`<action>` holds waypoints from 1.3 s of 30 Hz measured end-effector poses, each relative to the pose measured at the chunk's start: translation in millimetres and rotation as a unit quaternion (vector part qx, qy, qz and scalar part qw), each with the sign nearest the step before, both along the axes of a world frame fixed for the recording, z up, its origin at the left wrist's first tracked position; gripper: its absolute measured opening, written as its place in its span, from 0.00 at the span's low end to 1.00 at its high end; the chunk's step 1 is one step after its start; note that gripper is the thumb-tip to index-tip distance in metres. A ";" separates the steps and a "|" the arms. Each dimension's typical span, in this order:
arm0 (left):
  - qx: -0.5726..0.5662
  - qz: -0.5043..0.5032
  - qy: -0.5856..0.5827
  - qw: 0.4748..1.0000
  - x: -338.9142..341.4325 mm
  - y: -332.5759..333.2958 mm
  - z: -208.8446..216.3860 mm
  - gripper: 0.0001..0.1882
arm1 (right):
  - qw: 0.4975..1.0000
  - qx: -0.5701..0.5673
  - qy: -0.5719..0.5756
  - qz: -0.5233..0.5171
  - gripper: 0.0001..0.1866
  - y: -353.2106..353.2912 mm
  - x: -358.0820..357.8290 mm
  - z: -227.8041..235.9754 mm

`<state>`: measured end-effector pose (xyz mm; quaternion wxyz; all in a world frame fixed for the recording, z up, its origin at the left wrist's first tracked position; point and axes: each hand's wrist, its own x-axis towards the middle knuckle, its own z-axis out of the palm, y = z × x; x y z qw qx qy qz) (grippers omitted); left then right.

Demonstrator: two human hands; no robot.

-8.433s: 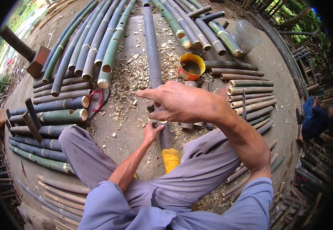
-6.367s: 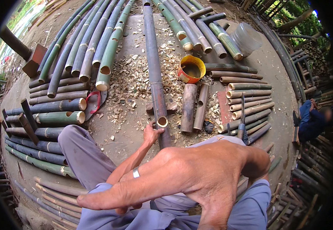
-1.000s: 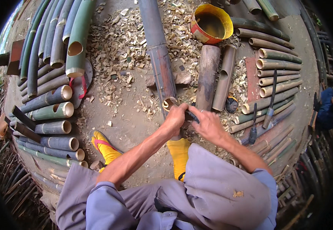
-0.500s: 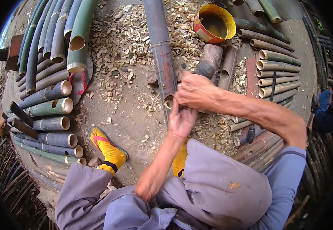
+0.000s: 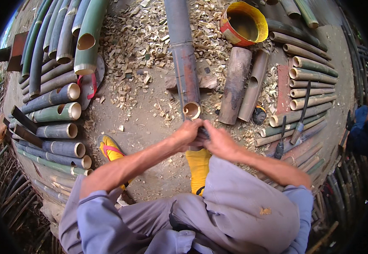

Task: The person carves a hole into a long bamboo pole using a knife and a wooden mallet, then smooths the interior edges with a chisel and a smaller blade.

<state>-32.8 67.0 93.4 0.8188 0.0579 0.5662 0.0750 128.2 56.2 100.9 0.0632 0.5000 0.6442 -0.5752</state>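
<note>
A dark bamboo pole (image 5: 184,67) runs from the far edge towards me, with a hole (image 5: 191,111) cut near its near end. Both my hands meet just below that hole, over the pole's end. My left hand (image 5: 188,132) is closed, its fingers bent against the right one. My right hand (image 5: 218,139) is closed too and slightly blurred. Something dark shows between them, but I cannot make out what it is. Behind my hands, the pole's near end is mostly hidden. My yellow-socked foot (image 5: 198,166) is just below them.
A wooden block (image 5: 207,82) lies under the pole. Right of it are a short log (image 5: 235,84), a cut bamboo piece (image 5: 253,84) and a yellow-rimmed bucket (image 5: 244,23). Bamboo tubes (image 5: 50,99) line both sides. A long blade (image 5: 303,113) and a dark-handled tool (image 5: 281,142) rest at right.
My hands have come down from beside the hole to below it. My right hand has moved away from the log, uncovering it and the hole. The view has shifted slightly.
</note>
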 end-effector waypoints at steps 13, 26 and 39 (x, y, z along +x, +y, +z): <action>0.074 0.372 -0.132 0.916 28.6 -7.2 -18.0 0.16 | 0.898 0.303 -0.138 0.288 0.23 75.8 1.4 31.8; 0.088 0.245 -0.042 0.965 26.0 7.9 -19.1 0.17 | 0.947 0.207 -0.177 0.169 0.21 61.5 2.7 34.2; 0.062 0.478 -0.366 0.796 43.1 -42.8 -17.7 0.28 | 0.874 0.221 -0.128 0.414 0.20 105.2 -10.5 38.6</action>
